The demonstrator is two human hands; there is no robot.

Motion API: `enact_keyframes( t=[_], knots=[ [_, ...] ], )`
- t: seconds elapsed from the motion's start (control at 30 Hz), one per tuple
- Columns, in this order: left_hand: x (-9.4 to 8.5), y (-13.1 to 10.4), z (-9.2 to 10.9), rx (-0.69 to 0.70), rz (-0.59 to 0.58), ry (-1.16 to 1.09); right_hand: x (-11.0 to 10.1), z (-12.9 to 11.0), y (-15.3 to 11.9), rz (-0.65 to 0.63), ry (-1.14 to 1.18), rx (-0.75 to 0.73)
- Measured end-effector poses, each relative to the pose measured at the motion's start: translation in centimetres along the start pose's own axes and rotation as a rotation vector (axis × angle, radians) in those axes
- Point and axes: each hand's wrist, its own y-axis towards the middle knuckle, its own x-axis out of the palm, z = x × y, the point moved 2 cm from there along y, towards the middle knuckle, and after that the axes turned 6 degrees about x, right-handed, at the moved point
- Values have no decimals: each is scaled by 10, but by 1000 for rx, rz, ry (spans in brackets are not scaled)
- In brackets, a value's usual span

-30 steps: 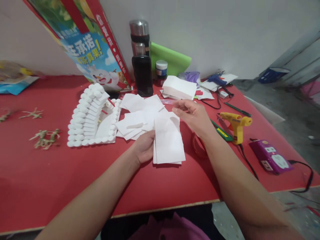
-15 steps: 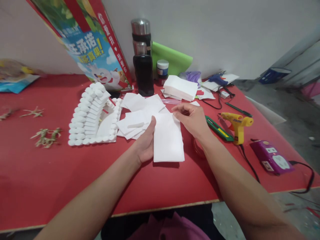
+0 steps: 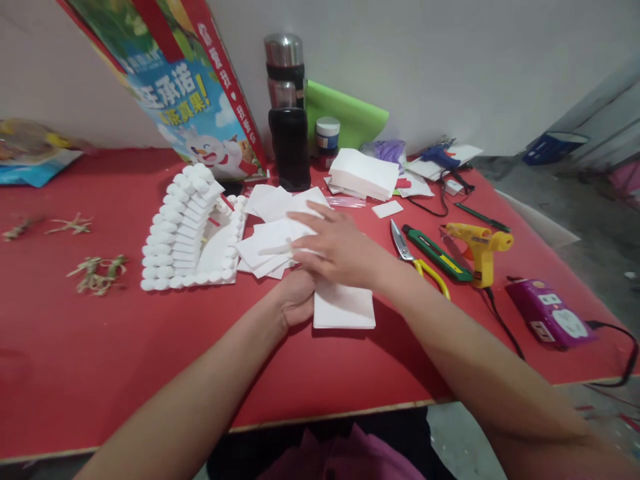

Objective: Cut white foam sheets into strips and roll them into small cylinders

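Observation:
A white paper stack (image 3: pixel 345 309) lies in front of me, its upper part covered by my right hand (image 3: pixel 337 247). The fingers of that hand are spread and reach left over loose white paper pieces (image 3: pixel 270 237). Beneath it, at the stack's left edge, is my left hand (image 3: pixel 299 297), its fingers mostly hidden. A narrow pale strip (image 3: pixel 275 249) lies by my right fingertips. To the left stands a white model with stepped rows of round pieces (image 3: pixel 185 227).
Right of my hands lie scissors (image 3: pixel 403 241), a green cutter (image 3: pixel 437 253), a yellow glue gun (image 3: pixel 480 247) and a purple power socket (image 3: pixel 547 313). Behind are a black flask (image 3: pixel 290 147), a thicker white stack (image 3: pixel 365 173) and a printed bag (image 3: pixel 200 100). Twig bundles (image 3: pixel 100 275) lie left.
My right hand has moved left across the top of the paper stack, and its fingers have spread. The scissors and a small white card behind them have come into view.

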Motion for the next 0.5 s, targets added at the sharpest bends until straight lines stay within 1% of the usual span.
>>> enact_keyframes(
  t=[0.07, 0.13, 0.23, 0.3, 0.33, 0.37, 0.4, 0.5],
  knots=[
    [2, -2, 2, 34, 39, -19, 8, -15, 14, -171, -52, -33],
    [4, -3, 3, 49, 53, -24, 14, -23, 27, -279, -81, -30],
    [7, -5, 4, 54, 33, -7, 18, -22, 41, -386, -66, -1],
    [8, -5, 4, 38, 41, 11, 17, -16, 46, -396, -41, 12],
    [7, -4, 4, 28, 51, 19, 16, -13, 46, -360, -30, 15],
    [6, -4, 3, 22, 61, 23, 12, -9, 46, -293, -20, 20],
    [5, -3, 2, 23, 71, 24, 8, -4, 44, -199, -11, 30],
    [-1, -1, 0, 39, 81, -1, -15, 8, 32, 154, 4, 93]
  ],
)
